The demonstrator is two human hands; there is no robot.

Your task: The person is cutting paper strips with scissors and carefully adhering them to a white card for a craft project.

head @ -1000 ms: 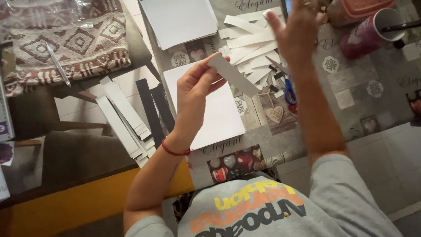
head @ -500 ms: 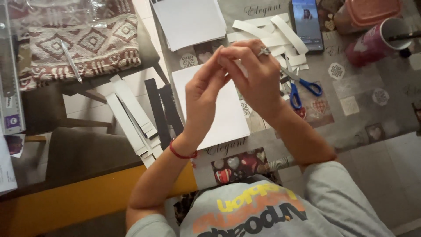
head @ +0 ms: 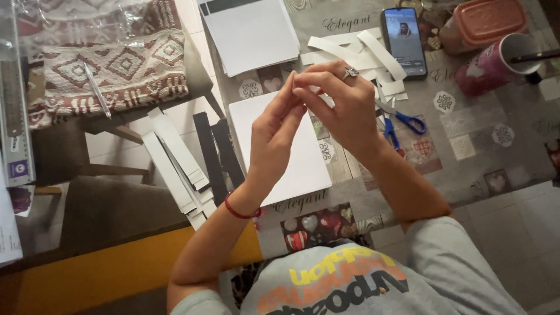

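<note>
Two hands meet above a white sheet (head: 280,146) on the worktop (head: 496,169): the left hand (head: 274,125) and right hand (head: 344,105) pinch fingertips together on something too small to identify. One pair of blue scissors (head: 402,122) lies just right; one phone (head: 403,41) farther off.

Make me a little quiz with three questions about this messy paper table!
1. What colour are the handles of the scissors?
2. True or false: the phone lies on the patterned cushion.
3. Which wrist wears the red band: A) left, B) right?

Key:
1. Blue.
2. False; it lies on the table beside the white paper strips.
3. A; the left hand meets the right hand above a white sheet.
</note>
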